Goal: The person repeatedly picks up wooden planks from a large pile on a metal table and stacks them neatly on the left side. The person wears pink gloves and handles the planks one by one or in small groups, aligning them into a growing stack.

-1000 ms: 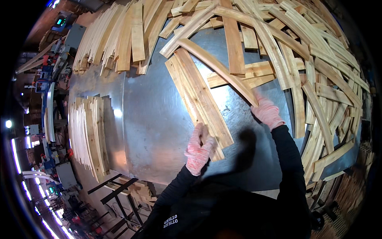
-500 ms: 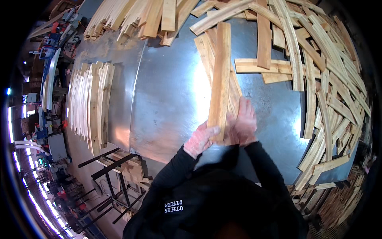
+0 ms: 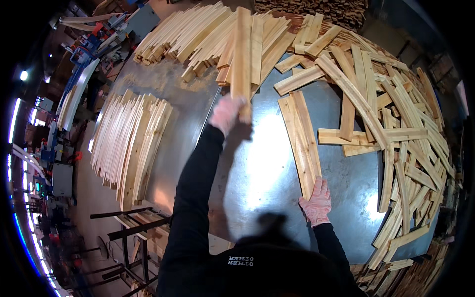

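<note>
The long honey-brown plank (image 3: 241, 54), pinched near its lower end by the left hand (image 3: 227, 115), has moved from mid-frame to upper centre, while the right hand (image 3: 316, 204) touches boards (image 3: 300, 133) right of centre, its grip unclear

The left hand (image 3: 227, 115) is blurred, while the right hand (image 3: 316, 204) partly hides two planks (image 3: 300, 141)

The left hand in a mottled pink-and-white glove (image 3: 227, 114) is far left, fingers curled, black-sleeved left arm (image 3: 195, 188) outstretched; the matching-gloved right hand (image 3: 316, 204) lies nearer, right.
</note>
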